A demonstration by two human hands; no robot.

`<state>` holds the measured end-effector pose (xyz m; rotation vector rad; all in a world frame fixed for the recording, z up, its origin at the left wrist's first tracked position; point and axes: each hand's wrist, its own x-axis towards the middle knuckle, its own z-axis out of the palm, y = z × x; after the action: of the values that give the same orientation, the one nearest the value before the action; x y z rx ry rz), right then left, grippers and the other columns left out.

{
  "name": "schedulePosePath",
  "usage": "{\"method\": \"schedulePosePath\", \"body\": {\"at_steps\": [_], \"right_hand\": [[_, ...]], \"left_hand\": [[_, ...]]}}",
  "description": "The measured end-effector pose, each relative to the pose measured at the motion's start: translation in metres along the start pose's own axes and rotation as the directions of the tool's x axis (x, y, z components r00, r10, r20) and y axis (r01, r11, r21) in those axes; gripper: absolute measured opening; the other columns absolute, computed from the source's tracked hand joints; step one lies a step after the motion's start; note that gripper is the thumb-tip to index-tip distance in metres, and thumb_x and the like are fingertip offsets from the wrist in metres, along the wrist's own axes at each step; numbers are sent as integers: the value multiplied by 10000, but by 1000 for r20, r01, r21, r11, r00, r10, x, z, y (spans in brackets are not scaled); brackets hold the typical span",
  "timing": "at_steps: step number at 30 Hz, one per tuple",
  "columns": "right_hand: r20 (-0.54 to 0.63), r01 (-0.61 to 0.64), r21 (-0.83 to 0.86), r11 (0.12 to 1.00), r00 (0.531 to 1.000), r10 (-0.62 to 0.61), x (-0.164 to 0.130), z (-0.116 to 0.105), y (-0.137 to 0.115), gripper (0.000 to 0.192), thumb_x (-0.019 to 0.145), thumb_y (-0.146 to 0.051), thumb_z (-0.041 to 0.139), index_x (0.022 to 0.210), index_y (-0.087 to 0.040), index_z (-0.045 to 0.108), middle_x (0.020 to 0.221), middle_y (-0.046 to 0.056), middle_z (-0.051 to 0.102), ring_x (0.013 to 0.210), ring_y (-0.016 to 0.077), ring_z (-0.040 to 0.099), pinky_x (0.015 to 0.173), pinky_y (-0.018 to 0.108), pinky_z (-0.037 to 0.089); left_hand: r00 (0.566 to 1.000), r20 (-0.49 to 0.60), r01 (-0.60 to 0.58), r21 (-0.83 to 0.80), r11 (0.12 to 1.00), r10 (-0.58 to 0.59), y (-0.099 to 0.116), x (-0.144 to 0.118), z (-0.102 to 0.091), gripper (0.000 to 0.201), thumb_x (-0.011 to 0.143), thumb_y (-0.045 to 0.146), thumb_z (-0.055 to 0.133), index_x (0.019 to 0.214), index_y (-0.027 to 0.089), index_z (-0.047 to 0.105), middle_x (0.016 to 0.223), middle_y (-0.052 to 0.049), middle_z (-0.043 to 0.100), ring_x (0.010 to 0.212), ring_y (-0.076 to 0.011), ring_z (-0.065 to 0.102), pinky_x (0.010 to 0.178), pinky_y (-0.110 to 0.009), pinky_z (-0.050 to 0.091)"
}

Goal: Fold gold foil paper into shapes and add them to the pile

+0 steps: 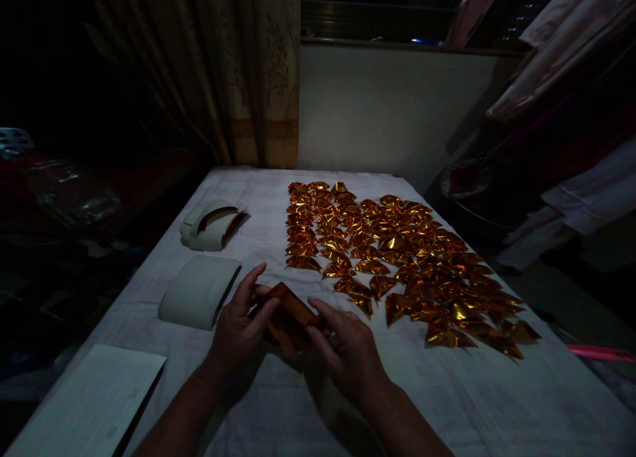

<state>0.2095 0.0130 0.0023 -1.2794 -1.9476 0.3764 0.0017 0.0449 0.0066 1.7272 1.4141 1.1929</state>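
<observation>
Left hand: I see my left hand point(241, 328) in the lower middle of the frame, fingers curled onto the left end of a shiny gold-orange foil paper sheet point(291, 314), thumb on top; it grips that sheet.
Right hand: my right hand point(350, 351) sits just right of the left one, with its fingers point(318, 311) pinching the right edge of the same sheet, so both hands hold it between them.
Foil sheet: it sits low in the centre of the frame, just above the white cloth-covered table point(472, 391), partly folded as far as I can tell; the dim light hides the exact creases.
Folded pieces: a wide spread of folded gold foil shapes point(397, 258) lies in rows across the middle and right of the table, near the hands but apart from them.
White stack: a curved stack of pale paper point(199, 291) lies left of my left hand, close by, not touching.
Opened pack: a white wrapper with gold sheets showing at its edge point(211, 225) lies further up on the left.
Flat paper: a pale flat sheet point(89, 404) lies at the lower left corner.
Background: a patterned curtain point(248, 73) hangs at the upper middle; hanging clothes point(561, 59) fill the upper right.
</observation>
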Motion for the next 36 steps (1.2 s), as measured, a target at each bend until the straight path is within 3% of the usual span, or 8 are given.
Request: {"method": "schedulePosePath", "body": {"at_steps": [3, 6, 11, 16, 24, 28, 32, 36], "right_hand": [[175, -191, 80, 978, 969, 175, -4, 8, -2, 543, 875, -188, 554, 1417, -210, 520, 813, 1, 748, 669, 161, 684, 603, 245, 523], [266, -216, 60, 974, 944, 193, -8, 13, -1, 659, 873, -197, 560, 1511, -188, 398, 832, 13, 746, 678, 166, 686, 599, 244, 529], [159, 5, 133, 991, 987, -27, -7, 9, 10, 646, 914, -167, 491, 1538, -236, 337, 1152, 86, 721, 955, 200, 702, 804, 322, 575], [141, 222, 241, 945, 955, -260, 1, 1, 24, 474, 892, -66, 471, 1318, -248, 573, 1168, 69, 727, 1028, 187, 694, 863, 308, 547], [98, 326, -102, 940, 944, -316, 2, 6, 35, 197, 922, -125, 608, 1077, -226, 676, 907, 32, 740, 784, 176, 629, 709, 306, 457], [-8, 279, -247, 928, 957, -289, 0, 5, 30, 124, 941, -201, 614, 998, -252, 712, 827, 22, 673, 739, 168, 556, 654, 290, 393], [-75, 226, -272, 935, 964, -255, -2, 8, 20, 132, 949, -243, 586, 905, -252, 710, 841, 30, 640, 774, 180, 534, 684, 303, 382], [-59, 235, -207, 950, 966, -252, -5, 15, 12, 124, 935, -198, 557, 900, -215, 675, 991, 56, 681, 937, 212, 567, 824, 350, 401]], "left_hand": [[999, -42, -12, 54, 998, 14, -3, 0, 6, 540, 919, 359, 583, 1432, 248, 455, 907, -1, 701, 801, -156, 691, 735, -278, 569], [996, -22, -83, 179, 980, 88, -9, 1, 11, 474, 929, 348, 574, 1391, 258, 520, 931, -18, 714, 825, -170, 689, 763, -300, 565], [989, 41, -151, 322, 935, 145, -18, 7, 13, 488, 944, 315, 563, 1426, 276, 494, 967, -20, 729, 868, -187, 684, 814, -334, 555], [980, 95, -196, 383, 903, 173, -22, 9, 11, 501, 944, 304, 569, 1437, 277, 487, 958, -19, 730, 873, -192, 681, 799, -321, 551], [950, 189, -304, 357, 883, 250, -31, 8, 17, 569, 971, 306, 519, 1516, 276, 356, 1131, -56, 710, 1011, -214, 669, 889, -369, 529], [932, 171, -362, 418, 833, 320, -24, 6, 18, 461, 975, 357, 521, 1418, 234, 482, 1360, -121, 596, 1235, -269, 561, 1008, -453, 447], [905, 290, -412, 406, 816, 312, -2, 3, 14, 212, 980, 354, 538, 1044, 225, 693, 1138, -74, 698, 1083, -248, 611, 960, -442, 413], [853, 485, -410, 388, 826, 195, 16, 1, 4, 179, 951, 383, 602, 1010, 262, 720, 971, -23, 745, 917, -212, 648, 886, -416, 408]]}}
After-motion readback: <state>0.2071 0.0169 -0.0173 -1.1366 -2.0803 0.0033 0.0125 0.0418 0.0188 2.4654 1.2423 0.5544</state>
